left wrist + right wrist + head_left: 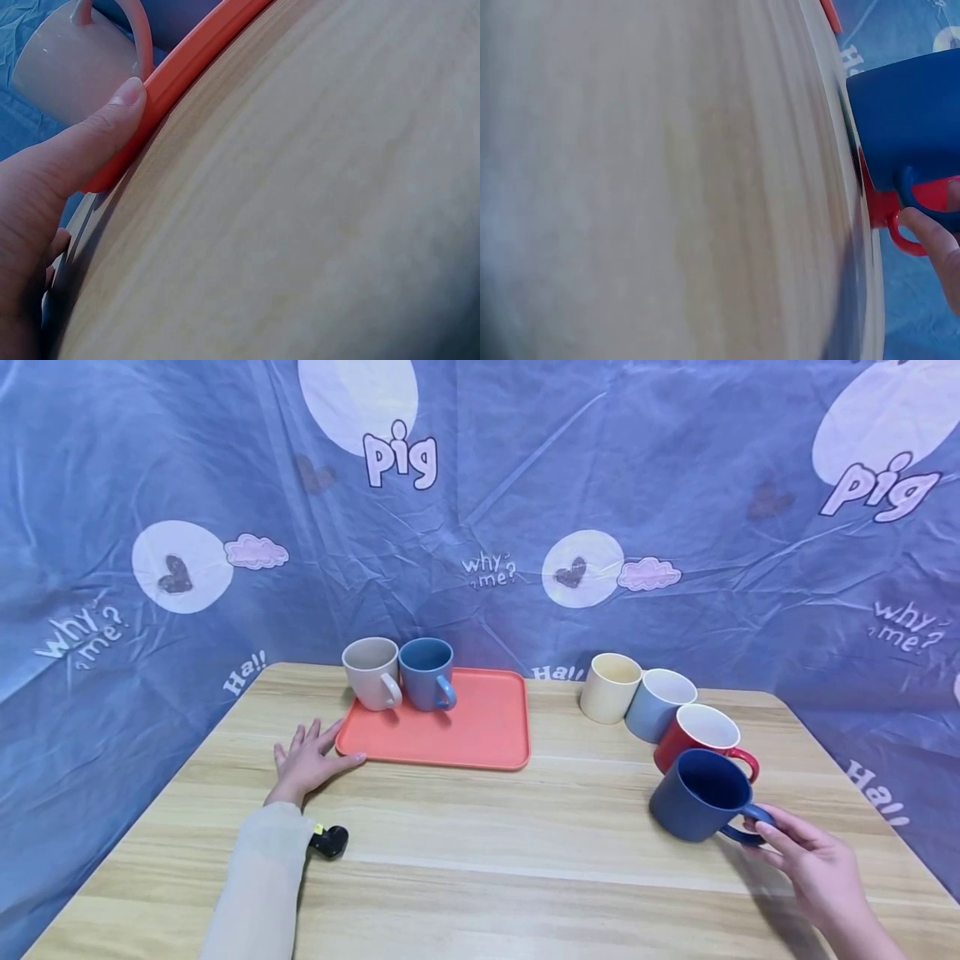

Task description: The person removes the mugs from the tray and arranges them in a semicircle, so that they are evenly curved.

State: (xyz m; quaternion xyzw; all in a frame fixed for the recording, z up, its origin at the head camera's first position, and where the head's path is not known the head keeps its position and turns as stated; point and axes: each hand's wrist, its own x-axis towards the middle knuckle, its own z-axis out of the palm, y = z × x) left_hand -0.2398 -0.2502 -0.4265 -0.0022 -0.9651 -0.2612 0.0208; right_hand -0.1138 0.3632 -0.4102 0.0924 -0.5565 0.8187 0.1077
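By its handle, my right hand [813, 864] holds a dark blue mug [692, 803], right beside the red mug [678, 743]. A shadow falls under that hand; whether the dark blue mug still touches the table I cannot tell. Spread at the left front corner of a coral-red tray [480, 722] is my left hand [306, 767]. Its thumb [112, 124] lies against the tray's rim in the left wrist view. A light grey mug [367, 677] and a medium blue mug [423, 681] stand upright on the tray's back left part, handles toward the front right.
A cream mug [606, 693] and a pale blue mug [651, 710] line up diagonally behind the red one. All are on a wooden table [495, 860]. A blue printed cloth [480, 485] hangs behind it. A small black device [330, 841] sits by the left sleeve [262, 868].
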